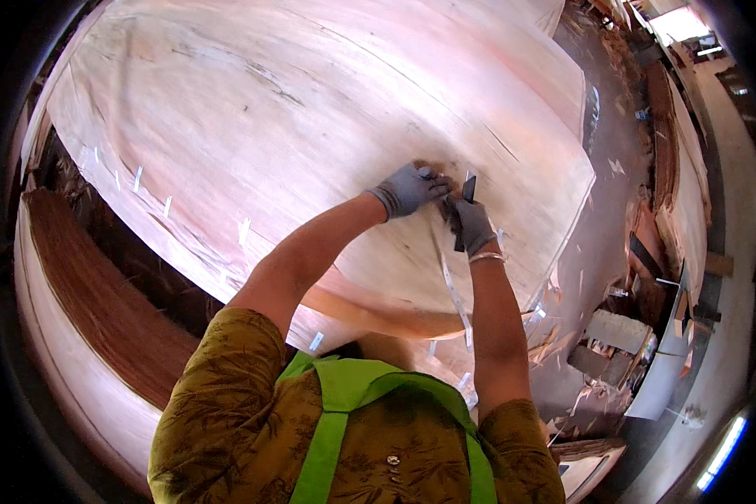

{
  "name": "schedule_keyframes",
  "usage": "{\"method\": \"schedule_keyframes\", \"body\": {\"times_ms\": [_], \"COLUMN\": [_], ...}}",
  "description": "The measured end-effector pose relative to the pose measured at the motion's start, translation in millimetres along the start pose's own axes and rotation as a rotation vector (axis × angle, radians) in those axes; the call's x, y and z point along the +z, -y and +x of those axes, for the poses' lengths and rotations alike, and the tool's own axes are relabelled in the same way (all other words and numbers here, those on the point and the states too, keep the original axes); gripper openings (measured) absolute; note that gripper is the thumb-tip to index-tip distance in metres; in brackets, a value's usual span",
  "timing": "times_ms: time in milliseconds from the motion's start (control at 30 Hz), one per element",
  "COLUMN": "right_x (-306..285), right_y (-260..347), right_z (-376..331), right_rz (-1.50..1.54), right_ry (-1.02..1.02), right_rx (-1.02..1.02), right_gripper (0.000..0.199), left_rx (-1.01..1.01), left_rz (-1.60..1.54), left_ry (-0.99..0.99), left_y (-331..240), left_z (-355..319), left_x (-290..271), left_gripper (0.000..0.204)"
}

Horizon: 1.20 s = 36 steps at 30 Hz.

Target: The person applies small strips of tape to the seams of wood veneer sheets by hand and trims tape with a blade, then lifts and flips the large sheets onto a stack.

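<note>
One dark, slim tool [469, 188] is grasped in the right hand [472, 222] over the pale wood sheet [227, 126], its long axis pointing roughly forward. The left hand [409, 190] is just left of it, fingers bent; whether that grip pinches anything cannot be told. A narrow pale strip [454, 290] runs back from near both hands.

One short-sleeved mustard-brown cloth shirt [214, 403], dark leaf print, small round pale button [392, 460] at front. Broad bright-green fabric straps [344, 388]. Left hand [409, 190], right hand [469, 220]: grey fabric gloves [399, 195], snug cuffs. Narrow pale band [485, 256], right wrist.
</note>
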State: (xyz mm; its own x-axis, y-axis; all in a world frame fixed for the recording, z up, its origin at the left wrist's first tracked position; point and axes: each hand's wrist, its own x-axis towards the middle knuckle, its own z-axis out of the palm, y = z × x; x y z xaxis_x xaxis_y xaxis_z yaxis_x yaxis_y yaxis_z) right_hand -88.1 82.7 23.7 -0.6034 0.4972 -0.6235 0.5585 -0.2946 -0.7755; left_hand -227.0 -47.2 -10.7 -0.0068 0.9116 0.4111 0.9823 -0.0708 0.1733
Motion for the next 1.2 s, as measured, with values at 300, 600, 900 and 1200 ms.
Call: {"method": "schedule_keyframes", "body": {"times_ms": [300,600,900,1200], "right_x": [52,13,-136,-173], "right_y": [-52,44,14,-14], "right_z": [-60,-175,-339,-545], "right_rz": [0.217,-0.009,-0.493,0.325], "right_ry": [0.108,-0.267,-1.001,-1.157], "right_rx": [0.081,-0.602,-1.013,-0.951], "right_gripper": [0.010,0.015,0.027,0.025], "left_rx": [0.184,-0.001,-0.144,-0.256], "left_rz": [0.112,0.178,-0.073,0.132], "left_ry": [0.036,0.209,0.534,0.141], "left_y": [-3,-22,-216,-226], "left_z": [1,-12,-151,-178], "left_x": [-6,-13,-128,-113], "left_gripper": [0.035,0.051,0.083,0.025]}}
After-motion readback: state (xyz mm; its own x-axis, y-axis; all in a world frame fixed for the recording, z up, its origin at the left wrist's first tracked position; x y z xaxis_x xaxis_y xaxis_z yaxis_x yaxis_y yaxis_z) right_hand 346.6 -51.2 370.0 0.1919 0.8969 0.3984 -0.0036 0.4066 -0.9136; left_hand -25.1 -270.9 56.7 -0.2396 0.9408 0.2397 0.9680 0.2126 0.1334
